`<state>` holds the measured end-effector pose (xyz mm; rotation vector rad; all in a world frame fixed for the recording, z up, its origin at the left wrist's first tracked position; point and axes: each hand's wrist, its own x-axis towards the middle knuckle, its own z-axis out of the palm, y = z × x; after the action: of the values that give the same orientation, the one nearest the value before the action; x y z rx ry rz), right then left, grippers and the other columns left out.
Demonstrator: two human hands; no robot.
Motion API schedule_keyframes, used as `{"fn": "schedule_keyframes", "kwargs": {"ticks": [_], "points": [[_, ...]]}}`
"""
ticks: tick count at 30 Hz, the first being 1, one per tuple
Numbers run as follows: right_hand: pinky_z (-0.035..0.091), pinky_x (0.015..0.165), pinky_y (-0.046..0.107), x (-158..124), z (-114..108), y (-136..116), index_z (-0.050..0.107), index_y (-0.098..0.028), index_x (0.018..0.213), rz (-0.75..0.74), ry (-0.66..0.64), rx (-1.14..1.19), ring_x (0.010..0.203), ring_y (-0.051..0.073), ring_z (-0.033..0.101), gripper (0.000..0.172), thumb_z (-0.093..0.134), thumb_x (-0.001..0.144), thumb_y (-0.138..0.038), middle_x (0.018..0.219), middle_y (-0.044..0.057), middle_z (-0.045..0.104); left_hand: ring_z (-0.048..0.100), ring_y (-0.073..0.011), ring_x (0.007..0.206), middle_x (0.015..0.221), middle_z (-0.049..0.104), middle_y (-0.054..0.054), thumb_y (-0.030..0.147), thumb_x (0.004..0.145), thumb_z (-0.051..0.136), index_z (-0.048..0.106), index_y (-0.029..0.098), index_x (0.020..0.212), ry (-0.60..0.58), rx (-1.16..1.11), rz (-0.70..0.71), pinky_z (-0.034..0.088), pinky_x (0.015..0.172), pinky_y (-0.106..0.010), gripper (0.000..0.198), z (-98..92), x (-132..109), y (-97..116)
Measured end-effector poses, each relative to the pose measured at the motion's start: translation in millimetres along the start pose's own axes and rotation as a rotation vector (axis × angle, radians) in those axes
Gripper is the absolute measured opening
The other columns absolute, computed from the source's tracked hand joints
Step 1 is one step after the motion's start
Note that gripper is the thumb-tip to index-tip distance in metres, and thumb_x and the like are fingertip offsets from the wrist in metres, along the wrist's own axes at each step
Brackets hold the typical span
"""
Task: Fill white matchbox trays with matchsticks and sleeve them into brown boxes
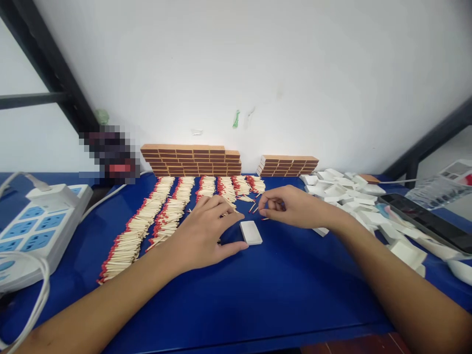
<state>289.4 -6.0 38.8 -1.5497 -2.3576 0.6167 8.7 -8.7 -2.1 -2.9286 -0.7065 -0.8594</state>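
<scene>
My left hand (212,228) is open, its thumb and fingers spread around the left side of a small white matchbox tray (251,232). The thumb tip is at the tray's near edge. To the right, my right hand (285,206) is closed in a pinch just above the blue table. A few loose matches (252,207) lie at its fingertips. Whether one is between the fingers I cannot make out. Long rows of red-tipped matches (129,236) stretch away to the left, and my left hand partly hides some of the shorter piles (241,186).
Stacked brown matchboxes (191,161) stand against the wall, with a smaller stack (289,166) to their right. White trays (342,189) are heaped at the right, beside a dark phone (427,219). A power strip (40,231) with white cables lies on the left.
</scene>
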Motion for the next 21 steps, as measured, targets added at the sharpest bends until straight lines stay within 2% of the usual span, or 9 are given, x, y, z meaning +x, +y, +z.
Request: {"fn": "schedule_keyframes", "kwargs": {"ticks": [3, 7, 10, 13, 15, 18, 21], "points": [[0.039, 0.059, 0.032, -2.9, 0.4, -1.2, 0.074, -0.024, 0.085, -0.023, -0.088, 0.029, 0.062, 0.017, 0.056, 0.037, 0.069, 0.09, -0.06, 0.069, 0.001, 0.066, 0.062, -0.0293, 0.117, 0.117, 0.072, -0.008, 0.044, 0.096, 0.074, 0.067, 0.027, 0.131, -0.039, -0.02, 0.0, 0.051, 0.099, -0.051, 0.04, 1.3, -1.1, 4.0], [0.045, 0.064, 0.032, -2.7, 8.0, -10.1, 0.078, -0.026, 0.1, -0.134, -0.243, 0.158, 0.071, 0.019, 0.062, 0.035, 0.064, 0.095, -0.057, 0.084, 0.003, 0.074, 0.058, -0.032, 0.13, 0.131, 0.07, -0.009, 0.033, 0.097, 0.072, 0.063, 0.027, 0.138, -0.052, -0.039, 0.025, 0.049, 0.107, -0.055, 0.042, 5.0, -2.9, 5.6], [0.043, 0.064, 0.032, -0.4, 4.8, -3.7, 0.079, -0.027, 0.104, -0.129, -0.155, 0.137, 0.073, 0.018, 0.061, 0.035, 0.062, 0.097, -0.056, 0.085, 0.003, 0.073, 0.057, -0.0312, 0.133, 0.131, 0.07, -0.008, 0.033, 0.1, 0.068, 0.065, 0.027, 0.134, -0.089, -0.077, 0.019, 0.048, 0.109, -0.053, 0.035, 7.4, -3.8, 3.4], [0.042, 0.063, 0.031, -0.1, -5.2, 15.6, 0.079, -0.026, 0.102, -0.02, -0.045, 0.037, 0.073, 0.019, 0.06, 0.035, 0.073, 0.088, -0.058, 0.081, 0.003, 0.069, 0.059, -0.029, 0.127, 0.119, 0.072, -0.007, 0.032, 0.101, 0.067, 0.068, 0.026, 0.126, -0.108, -0.101, -0.005, 0.047, 0.108, -0.05, 0.026, 8.1, -3.8, 1.3], [0.044, 0.065, 0.031, -0.9, -10.9, 28.2, 0.078, -0.025, 0.096, 0.032, -0.099, -0.005, 0.077, 0.02, 0.061, 0.034, 0.08, 0.082, -0.056, 0.087, 0.004, 0.07, 0.06, -0.0284, 0.122, 0.113, 0.072, -0.007, 0.034, 0.099, 0.07, 0.069, 0.025, 0.125, -0.092, -0.096, -0.013, 0.048, 0.106, -0.049, 0.027, 7.4, -3.4, 0.5], [0.045, 0.067, 0.032, -0.5, -12.7, 36.9, 0.075, -0.024, 0.087, 0.056, -0.224, -0.011, 0.08, 0.022, 0.062, 0.03, 0.076, 0.085, -0.055, 0.088, 0.005, 0.07, 0.061, -0.0287, 0.117, 0.111, 0.073, -0.007, 0.041, 0.095, 0.076, 0.068, 0.023, 0.126, -0.053, -0.075, -0.009, 0.049, 0.104, -0.049, 0.036, 5.2, -2.8, -0.3], [0.043, 0.068, 0.033, 4.0, -6.6, 35.6, 0.073, -0.024, 0.087, 0.033, -0.191, -0.018, 0.079, 0.022, 0.06, 0.027, 0.068, 0.092, -0.05, 0.084, 0.004, 0.069, 0.061, -0.0296, 0.114, 0.109, 0.073, -0.007, 0.045, 0.091, 0.08, 0.07, 0.021, 0.118, -0.021, -0.047, -0.034, 0.049, 0.101, -0.049, 0.037, 2.9, -2.4, -1.7]]}}
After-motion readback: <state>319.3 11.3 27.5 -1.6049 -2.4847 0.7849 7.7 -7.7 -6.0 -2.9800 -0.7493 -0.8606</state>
